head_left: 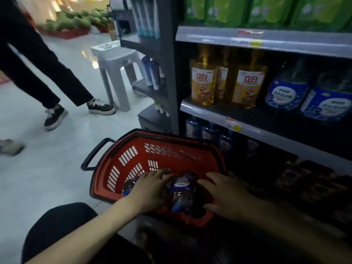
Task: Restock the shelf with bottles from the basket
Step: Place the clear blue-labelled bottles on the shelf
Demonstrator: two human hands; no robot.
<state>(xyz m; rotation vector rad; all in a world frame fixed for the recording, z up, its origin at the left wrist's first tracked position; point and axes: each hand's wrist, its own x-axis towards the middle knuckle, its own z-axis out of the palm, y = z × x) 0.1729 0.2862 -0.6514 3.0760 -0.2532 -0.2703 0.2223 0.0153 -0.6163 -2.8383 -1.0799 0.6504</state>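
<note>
A person crouches beside a shop shelf (219,119), looking down into a red basket (137,145) that stands on the floor just beside the lowest tier. Both hands are inside the basket, either side of a bottle (182,187) with a blue label that lies on its side near the front. The left hand (150,189) rests on the bottle's left side, fingers fairly straight and spread, not clenched. The right hand (226,195) meets the bottle's right side with its fingertips; the picture is too blurred to tell whether they curl round it. A second dark bottle (129,185) seems to lie partly under the left hand. The step in hand looks like taking hold of the bottle, before any lift. Next, both hands would need to close on it, raise it clear of the basket rim, stand it upright and carry it right to the shelf. Similar blue bottles (285,94) stand on the middle tier next to yellow ones (203,84), and more blue ones (209,134) below. Another person's legs (57,73) pass near a grey stool (116,60) in the aisle.
</note>
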